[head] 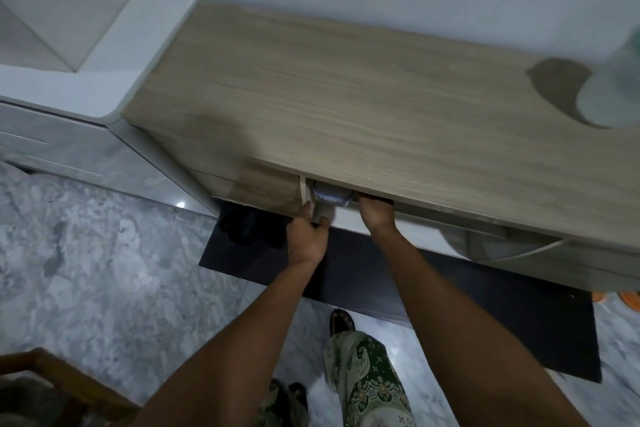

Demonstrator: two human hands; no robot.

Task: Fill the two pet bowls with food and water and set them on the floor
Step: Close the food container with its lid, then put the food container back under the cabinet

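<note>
A pale container with a clear lid (330, 196) pokes out from under the top of the wooden cabinet (346, 97). My left hand (306, 236) grips the container's lower left corner, thumb on one side and fingers curled on the other. My right hand (375, 218) reaches into the same opening just right of the container, and its fingers are hidden under the cabinet's top edge. No pet bowl can be plainly made out. A pale rounded shape (485, 246) sits in the cabinet's open shelf further right, too blurred to identify.
A translucent greenish bottle (613, 94) stands at the cabinet top's right end. A black mat (502, 322) lies on the marble floor before the cabinet, with dark shoes (249, 225) beneath it. A white unit (104, 80) adjoins on the left. A wooden chair (52, 378) is at lower left.
</note>
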